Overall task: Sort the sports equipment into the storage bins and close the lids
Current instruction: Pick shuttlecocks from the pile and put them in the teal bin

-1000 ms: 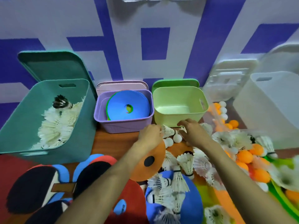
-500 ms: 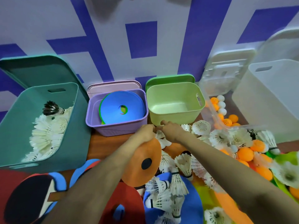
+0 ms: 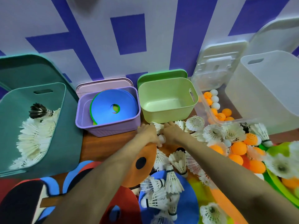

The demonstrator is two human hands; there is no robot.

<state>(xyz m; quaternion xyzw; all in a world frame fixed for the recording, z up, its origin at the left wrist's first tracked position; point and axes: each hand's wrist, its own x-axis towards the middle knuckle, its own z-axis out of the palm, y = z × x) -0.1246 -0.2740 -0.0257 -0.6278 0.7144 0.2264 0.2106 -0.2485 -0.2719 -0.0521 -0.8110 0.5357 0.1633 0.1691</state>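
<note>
My left hand (image 3: pixel 148 134) and my right hand (image 3: pixel 172 132) meet just in front of the empty green bin (image 3: pixel 166 101), fingers curled around white shuttlecocks (image 3: pixel 157 126) from the pile. An orange flat disc (image 3: pixel 140 164) lies under my left wrist. More shuttlecocks (image 3: pixel 178 160) and orange balls (image 3: pixel 238 148) are scattered to the right. The teal bin (image 3: pixel 68 143) at left holds several shuttlecocks. The purple bin (image 3: pixel 111 128) holds blue discs (image 3: pixel 113 107).
A clear box (image 3: pixel 208 110) with orange and white balls and a tall white bin (image 3: pixel 267 94) stand at right, lids leaning on the wall. Table-tennis paddles (image 3: pixel 24 199) and coloured discs lie at the near left. A blue disc (image 3: pixel 191 191) lies under shuttlecocks.
Both hands have drawn together in front of the green bin and closed on shuttlecocks. The view has shifted slightly nearer and to the right.
</note>
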